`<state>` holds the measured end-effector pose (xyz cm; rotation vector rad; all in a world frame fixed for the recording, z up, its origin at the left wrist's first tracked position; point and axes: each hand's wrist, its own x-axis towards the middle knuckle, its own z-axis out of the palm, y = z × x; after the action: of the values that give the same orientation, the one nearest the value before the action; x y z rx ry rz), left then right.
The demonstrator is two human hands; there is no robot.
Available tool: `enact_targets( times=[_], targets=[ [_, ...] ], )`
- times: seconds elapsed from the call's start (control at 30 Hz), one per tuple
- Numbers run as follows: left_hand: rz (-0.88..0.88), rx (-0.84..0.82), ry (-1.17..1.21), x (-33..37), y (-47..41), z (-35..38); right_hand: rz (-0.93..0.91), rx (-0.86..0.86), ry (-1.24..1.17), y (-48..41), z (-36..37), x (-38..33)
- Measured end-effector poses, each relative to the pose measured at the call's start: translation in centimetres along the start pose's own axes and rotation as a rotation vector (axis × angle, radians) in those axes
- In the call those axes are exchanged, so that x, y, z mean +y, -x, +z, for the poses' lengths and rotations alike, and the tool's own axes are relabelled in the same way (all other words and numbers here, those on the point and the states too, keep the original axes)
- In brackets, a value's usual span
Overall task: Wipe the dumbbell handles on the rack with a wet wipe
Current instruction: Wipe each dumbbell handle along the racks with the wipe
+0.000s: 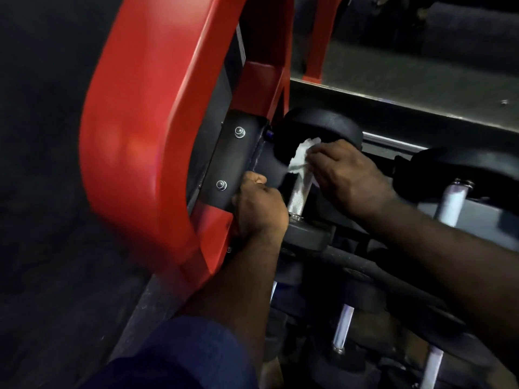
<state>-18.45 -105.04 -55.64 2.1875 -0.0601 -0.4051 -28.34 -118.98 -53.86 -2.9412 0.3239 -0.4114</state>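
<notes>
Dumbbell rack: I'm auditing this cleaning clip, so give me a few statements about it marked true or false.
1. The right hand holds a white wipe against the dumbbell handle. True.
2. The rack frame is blue. False: it is red.
3. The wipe covers the handle's near end. False: it sits at the far end; the near end is bare.
4. The left hand holds the wipe too. False: it is beside the handle, fingers curled, off the wipe.
5. A second dumbbell lies to the right. True.

Left grip (259,203) curled, knuckles up (hold unclear); right grip (351,178) pinching wipe (302,158); both forearms extended.
</notes>
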Motion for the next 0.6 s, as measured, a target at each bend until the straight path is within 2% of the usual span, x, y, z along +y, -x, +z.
enact_targets(
  times=[0.13,0.33,0.5,0.6],
  targets=[
    [0.017,-0.019,-0.022,-0.1,-0.1,0.1,-0.07,0.081,0.024,-1.0,0.5,0.0],
    [0.023,-0.064,-0.009,0.6,0.4,-0.3,-0.045,-0.22,0.283,-1.7,1.4,-1.5],
    [0.016,-0.08,-0.012,0.5,0.3,-0.5,0.051,-0.178,0.462,-0.1,-0.3,-3.6],
    [0.025,-0.096,0.004,0.4,0.3,-0.3,0.072,-0.228,0.524,-1.6,-0.4,-3.8]
  ],
)
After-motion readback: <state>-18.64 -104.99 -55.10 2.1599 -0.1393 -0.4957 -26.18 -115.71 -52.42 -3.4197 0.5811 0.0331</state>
